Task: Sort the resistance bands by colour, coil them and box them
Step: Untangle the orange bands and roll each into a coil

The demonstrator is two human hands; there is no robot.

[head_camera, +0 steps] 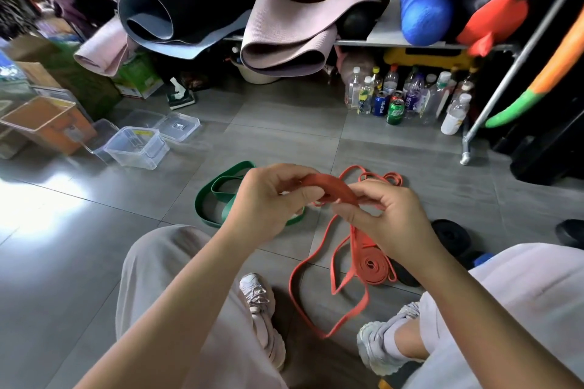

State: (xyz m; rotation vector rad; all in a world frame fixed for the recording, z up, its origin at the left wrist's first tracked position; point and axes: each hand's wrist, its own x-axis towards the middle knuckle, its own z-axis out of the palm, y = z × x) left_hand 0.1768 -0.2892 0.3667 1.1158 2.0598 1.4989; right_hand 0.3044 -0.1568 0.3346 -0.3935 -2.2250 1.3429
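Head camera, left to right?
— Clear box (136, 148) at the floor's (284, 123) left, green bands (208, 202) mid-floor, then left hand (265, 202) and right hand (392, 218), fingers of both curled, pinching a wide red band (328, 188) above loose red bands (316, 278).

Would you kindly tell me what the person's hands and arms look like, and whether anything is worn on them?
The left hand and right hand are bare: no gloves, rings, watch or bracelet show. Both forearms are uncovered as far as the frame reaches, with no sleeve in view. Below them are pale loose trousers and light trainers.
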